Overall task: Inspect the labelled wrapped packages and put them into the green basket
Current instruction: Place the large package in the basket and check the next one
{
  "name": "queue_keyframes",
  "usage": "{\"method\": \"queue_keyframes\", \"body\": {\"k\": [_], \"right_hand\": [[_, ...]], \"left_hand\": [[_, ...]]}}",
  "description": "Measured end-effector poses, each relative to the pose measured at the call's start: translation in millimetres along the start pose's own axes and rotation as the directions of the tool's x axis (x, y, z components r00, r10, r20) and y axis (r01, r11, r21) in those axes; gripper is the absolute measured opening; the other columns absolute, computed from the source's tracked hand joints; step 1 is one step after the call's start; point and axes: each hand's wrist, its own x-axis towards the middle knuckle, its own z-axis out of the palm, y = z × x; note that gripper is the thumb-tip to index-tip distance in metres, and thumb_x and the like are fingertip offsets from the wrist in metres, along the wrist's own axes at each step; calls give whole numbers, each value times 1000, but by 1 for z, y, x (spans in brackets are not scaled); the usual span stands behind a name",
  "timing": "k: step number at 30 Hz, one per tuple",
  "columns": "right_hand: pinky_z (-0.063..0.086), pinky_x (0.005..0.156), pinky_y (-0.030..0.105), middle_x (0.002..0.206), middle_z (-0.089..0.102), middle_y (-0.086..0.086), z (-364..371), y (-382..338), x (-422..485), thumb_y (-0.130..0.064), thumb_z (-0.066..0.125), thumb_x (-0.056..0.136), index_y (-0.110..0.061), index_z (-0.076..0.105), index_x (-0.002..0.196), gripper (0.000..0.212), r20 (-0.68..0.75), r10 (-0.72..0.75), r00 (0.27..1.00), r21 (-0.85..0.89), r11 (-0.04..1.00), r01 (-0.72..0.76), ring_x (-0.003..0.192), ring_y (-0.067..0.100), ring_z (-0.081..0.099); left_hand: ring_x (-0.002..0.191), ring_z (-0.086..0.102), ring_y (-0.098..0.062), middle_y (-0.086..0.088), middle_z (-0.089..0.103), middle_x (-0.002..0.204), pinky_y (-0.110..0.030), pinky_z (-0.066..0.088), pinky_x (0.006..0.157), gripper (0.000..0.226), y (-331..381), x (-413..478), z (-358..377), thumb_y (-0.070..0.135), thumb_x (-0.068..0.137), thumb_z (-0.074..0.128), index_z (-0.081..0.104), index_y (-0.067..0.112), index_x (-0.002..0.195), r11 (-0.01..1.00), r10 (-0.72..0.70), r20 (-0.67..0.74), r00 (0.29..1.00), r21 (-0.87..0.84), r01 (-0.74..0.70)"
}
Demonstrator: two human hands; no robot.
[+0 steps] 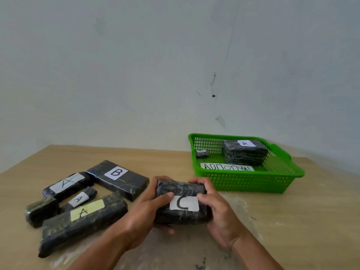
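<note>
The left hand (142,209) and right hand (220,213) each have their fingers curled round one end of the C package (181,189). It is a black, film-wrapped block held over the wooden worktop (292,221), long axis left to right, white label up. Bare worktop lies open to its right. On the left, the long yellow-labelled A package (83,219) fronts a touching cluster, with the flat B package (118,177) behind. Farther off, the mesh-walled green basket (243,182) holds a block labelled A (244,152) and a small bundle (202,153).

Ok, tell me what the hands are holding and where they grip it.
Both hold the wrapped package labelled C: left hand at its left end, right hand at its right end, thumbs beside the label, fingers over the far edge.
</note>
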Motion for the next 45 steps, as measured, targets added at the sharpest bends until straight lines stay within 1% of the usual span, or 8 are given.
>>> {"method": "queue_keyframes", "body": {"k": [6, 12, 20, 24, 28, 34, 38, 45], "right_hand": [[53, 76, 40, 97, 67, 15, 8, 2, -5, -23, 61, 84, -18, 63, 109, 25, -120, -115, 986, -195, 977, 90, 86, 29, 65], [55, 71, 35, 88, 67, 1, 19, 5, -8, -23, 63, 86, -26, 66, 96, 11, -155, -233, 960, -371, 914, 162, 80, 18, 64], [60, 68, 33, 94, 72, 11, 17, -2, -10, -15, 59, 83, -14, 69, 107, 26, -150, -167, 975, -243, 962, 127, 82, 24, 68], [59, 72, 37, 98, 72, 12, 15, -1, -9, -17, 60, 84, -20, 71, 105, 24, -164, -155, 974, -266, 958, 107, 85, 26, 68], [56, 81, 46, 105, 73, 20, 11, -6, -11, -17, 57, 83, -11, 70, 114, 34, -122, -126, 984, -182, 978, 103, 92, 33, 70], [61, 73, 39, 103, 77, 15, 11, -7, -8, -17, 55, 83, -16, 74, 107, 31, -174, -127, 976, -235, 968, 84, 89, 28, 73], [61, 71, 37, 104, 78, 15, 10, -8, -9, -20, 56, 84, -16, 73, 110, 32, -171, -119, 978, -232, 970, 77, 89, 26, 73], [57, 92, 54, 111, 70, 15, 2, -10, -14, -12, 68, 74, -28, 68, 123, 51, -58, -103, 993, -321, 944, 79, 101, 31, 67]], "left_hand": [[88, 71, -36, -26, 69, 111, -43, 59, 62, 17, -7, -4, 1, 9, 99, 60, 59, 18, 114, 999, 41, -19, 999, -19, -41], [82, 67, -27, -13, 69, 87, -42, 53, 74, 12, -15, -7, 14, 15, 96, 67, 57, 12, 103, 981, 191, -177, 966, 56, -184], [80, 72, -31, -21, 74, 94, -54, 60, 69, 10, -12, -9, 16, 14, 98, 67, 60, 17, 104, 975, 212, -211, 954, 104, -194], [79, 72, -31, -14, 74, 90, -42, 58, 59, 10, -8, -13, 12, 11, 98, 64, 59, 16, 105, 988, 151, -158, 976, 37, -147], [78, 72, -30, -14, 74, 92, -42, 58, 59, 16, -5, -15, 12, 3, 98, 61, 58, 15, 108, 990, 135, -145, 980, 54, -129], [78, 73, -29, -13, 75, 94, -42, 59, 58, 16, -5, -14, 14, 6, 98, 63, 59, 15, 111, 992, 126, -140, 982, 51, -120], [85, 74, -31, -13, 75, 102, -41, 59, 60, 40, -5, -12, 7, 16, 79, 73, 60, 16, 117, 995, 104, -60, 993, 8, -104], [92, 75, -35, -16, 75, 111, -42, 62, 66, 51, -8, -10, 4, 2, 78, 78, 58, 19, 121, 990, 128, -44, 991, 60, -125]]}}
